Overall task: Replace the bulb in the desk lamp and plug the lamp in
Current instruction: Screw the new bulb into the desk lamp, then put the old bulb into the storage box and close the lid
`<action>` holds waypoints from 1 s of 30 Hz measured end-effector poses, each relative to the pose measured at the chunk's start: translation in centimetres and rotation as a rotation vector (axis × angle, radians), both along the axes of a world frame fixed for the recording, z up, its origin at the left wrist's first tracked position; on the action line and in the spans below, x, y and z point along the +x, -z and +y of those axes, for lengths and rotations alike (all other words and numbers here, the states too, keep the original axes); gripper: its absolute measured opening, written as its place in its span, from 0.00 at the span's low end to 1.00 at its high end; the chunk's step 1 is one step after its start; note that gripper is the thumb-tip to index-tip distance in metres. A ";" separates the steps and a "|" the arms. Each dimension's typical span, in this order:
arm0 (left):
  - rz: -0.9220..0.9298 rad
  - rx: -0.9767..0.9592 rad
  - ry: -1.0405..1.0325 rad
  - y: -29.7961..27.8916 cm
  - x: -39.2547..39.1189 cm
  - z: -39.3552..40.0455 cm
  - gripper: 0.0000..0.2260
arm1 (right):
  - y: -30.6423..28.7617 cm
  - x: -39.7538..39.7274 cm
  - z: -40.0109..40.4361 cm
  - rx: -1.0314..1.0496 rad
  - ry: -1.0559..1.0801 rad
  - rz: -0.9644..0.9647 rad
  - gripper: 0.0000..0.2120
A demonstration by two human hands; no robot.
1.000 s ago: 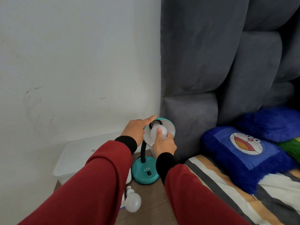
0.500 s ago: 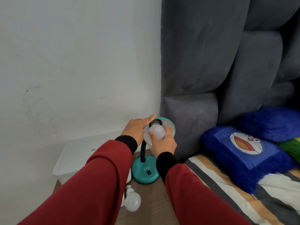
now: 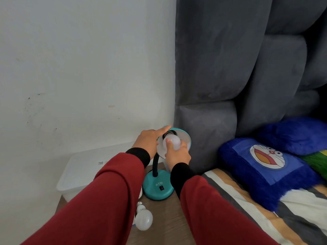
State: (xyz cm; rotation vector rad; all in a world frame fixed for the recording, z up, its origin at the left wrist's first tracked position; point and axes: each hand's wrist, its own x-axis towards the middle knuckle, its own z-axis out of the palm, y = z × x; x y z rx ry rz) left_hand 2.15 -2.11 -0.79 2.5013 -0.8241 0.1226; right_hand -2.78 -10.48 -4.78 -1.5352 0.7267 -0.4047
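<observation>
A teal desk lamp stands on a wooden bedside table, with a round base, a black gooseneck and a shade tilted toward me. A white bulb sits at the black socket inside the shade. My right hand grips that bulb from below, thumb on its front. My left hand holds the shade's left rim, index finger stretched along the top. A second white bulb lies loose on the table in front of the base. No plug or cord shows.
A translucent white plastic box sits left of the lamp against the white wall. A grey padded headboard rises behind. To the right lie a striped bed cover and blue plush pillows.
My right hand has shifted its grip around the bulb in the shade, thumb moving across its front. My left hand and the lamp have stayed in place.
</observation>
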 end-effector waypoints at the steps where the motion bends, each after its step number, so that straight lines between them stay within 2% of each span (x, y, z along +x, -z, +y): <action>1: -0.004 0.000 0.001 0.0 -0.1 0.0 0.31 | 0.0 0.1 0.1 0.026 0.004 -0.006 0.29; 3: -0.011 0.004 0.005 0.0 -0.2 0.0 0.31 | 0.0 0.2 0.0 0.045 -0.004 -0.001 0.29; 6: -0.028 0.039 -0.010 -0.2 -0.3 0.1 0.32 | -0.2 -0.1 -0.6 -0.045 -0.081 0.072 0.29; 13: 0.066 0.161 -0.097 0.0 -1.3 1.0 0.33 | -2.2 -1.3 -1.2 -0.502 -0.211 0.321 0.30; 22: 0.094 0.561 -0.329 -0.7 -2.9 4.9 0.18 | -4.1 -3.6 -0.9 -0.824 -0.374 0.582 0.23; 27: 0.114 0.614 -0.408 -1.5 -3.8 8.4 0.14 | -5.2 -4.6 0.3 -0.942 -0.466 0.620 0.20; 30: 0.125 0.635 -0.466 -2.0 -4.2 11.0 0.13 | -6.0 -4.6 1.5 -1.003 -0.529 0.642 0.21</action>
